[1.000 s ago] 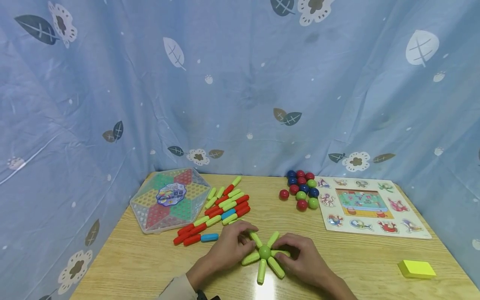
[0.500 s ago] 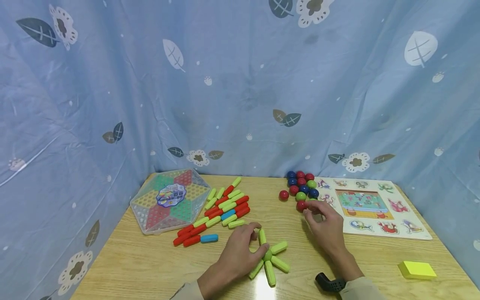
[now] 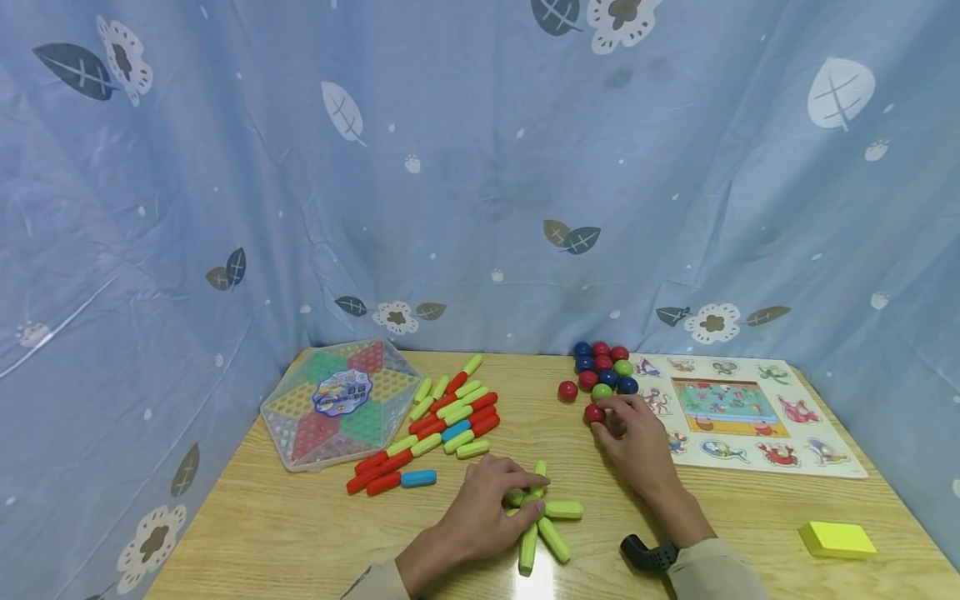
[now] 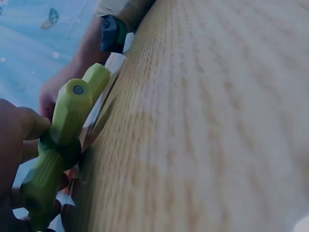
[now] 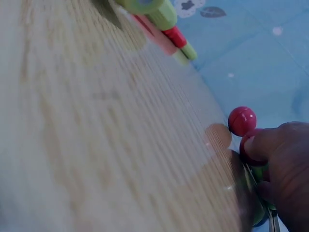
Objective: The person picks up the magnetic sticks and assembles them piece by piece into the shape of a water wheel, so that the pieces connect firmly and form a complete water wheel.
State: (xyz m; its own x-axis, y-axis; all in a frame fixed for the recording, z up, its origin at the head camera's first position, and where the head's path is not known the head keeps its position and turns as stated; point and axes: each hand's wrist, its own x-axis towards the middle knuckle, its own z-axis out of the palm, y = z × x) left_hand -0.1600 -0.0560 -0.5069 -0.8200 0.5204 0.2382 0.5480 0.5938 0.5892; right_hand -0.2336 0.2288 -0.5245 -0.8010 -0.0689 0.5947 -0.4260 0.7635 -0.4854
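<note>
Several yellow-green rods (image 3: 563,509) fan out like a star. My left hand (image 3: 489,510) grips this star near its middle, thumb and fingers on either side of the hub. The hub, a green ball (image 4: 67,153), is mostly covered in the head view but shows in the left wrist view. One rod end carries a small round metal dot (image 4: 78,90). Farther off, my right hand (image 3: 639,442) pinches a red ball (image 3: 593,414) between thumb and fingers at the near end of the ball cluster. In the right wrist view another red ball (image 5: 242,121) sits beyond it.
Red, blue and green balls (image 3: 603,363) cluster at the back. A sea-animal puzzle board (image 3: 813,446) lies right of them. Several coloured rods (image 3: 427,442) and a hexagonal game box (image 3: 307,458) lie left. A yellow block (image 3: 836,540) sits at far right.
My right hand left the star, reached to the balls and took hold of a red one, which has shifted slightly left. My left hand moved onto the star's hub, and the star has turned.
</note>
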